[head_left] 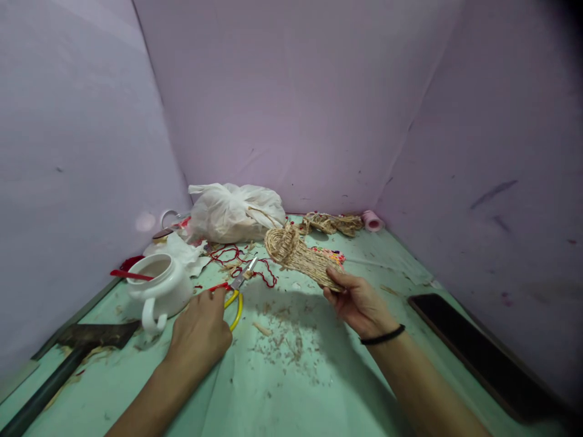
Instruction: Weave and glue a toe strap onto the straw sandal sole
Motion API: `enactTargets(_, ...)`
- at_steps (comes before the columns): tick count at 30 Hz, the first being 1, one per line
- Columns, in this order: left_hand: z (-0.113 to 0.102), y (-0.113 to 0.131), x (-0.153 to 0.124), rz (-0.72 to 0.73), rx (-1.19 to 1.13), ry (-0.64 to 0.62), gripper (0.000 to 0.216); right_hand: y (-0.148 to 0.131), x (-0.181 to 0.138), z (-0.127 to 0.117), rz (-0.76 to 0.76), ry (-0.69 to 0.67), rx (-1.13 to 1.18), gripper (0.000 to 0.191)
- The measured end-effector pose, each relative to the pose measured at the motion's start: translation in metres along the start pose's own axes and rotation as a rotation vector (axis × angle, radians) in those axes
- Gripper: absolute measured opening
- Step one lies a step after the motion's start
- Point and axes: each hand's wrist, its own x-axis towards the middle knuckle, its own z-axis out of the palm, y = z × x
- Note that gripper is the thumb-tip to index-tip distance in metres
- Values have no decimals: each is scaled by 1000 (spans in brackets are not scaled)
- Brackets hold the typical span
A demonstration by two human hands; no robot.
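My right hand (357, 300) is closed on the heel end of a small woven straw sandal (298, 252), holding it just above the green table (291, 376). A colourful beaded patch (334, 256) shows beside the sandal. My left hand (200, 331) rests knuckles up on the table with its fingers curled over the yellow handles of a pair of scissors (237, 290). The blades point away toward tangled red thread (237, 258). Whether the fingers are through the handle loops is hidden.
A white teapot (159, 288) with a red stick stands left, a hatchet (68, 358) lies at the near left. A white plastic bag (234, 212), loose straw rope (332, 223) and a pink spool (372, 220) sit at the back. A dark phone (473, 349) lies right. Purple walls enclose the table.
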Motion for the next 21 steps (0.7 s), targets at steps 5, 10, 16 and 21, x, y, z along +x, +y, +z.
enactTargets(5, 0, -8, 12, -34, -23, -119, 31, 7, 3, -1, -26, 52, 29, 9)
enactTargets(10, -14, 6, 2, -136, -289, -6, 17, 1, 0, -5, -129, 77, 76, 8)
enactTargets(16, 1, 60, -50, 137, -383, -192, 22, -3, -14, -5, -247, 61, 53, 27)
enactTargets(21, 22, 69, -63, 320, -382, -203, 20, 5, -19, -10, -193, 16, -139, 36)
